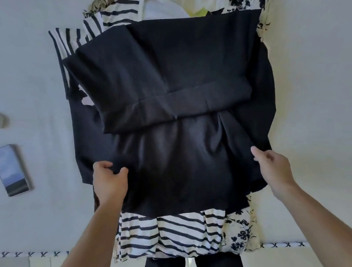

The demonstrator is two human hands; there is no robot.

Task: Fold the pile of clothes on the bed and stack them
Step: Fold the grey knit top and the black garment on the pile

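Both hands (109,180) (272,165) on smooth black garment (179,112); striped cloth (168,235) beneath

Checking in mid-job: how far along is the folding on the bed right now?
Early, it seems. In hand: the black garment, far part already doubled over, left hand pinching its near left edge, right hand at the near right edge, grip unclear. Left: the striped garment, floral garment and white garment lie loose beneath it. No finished stack shows in view.
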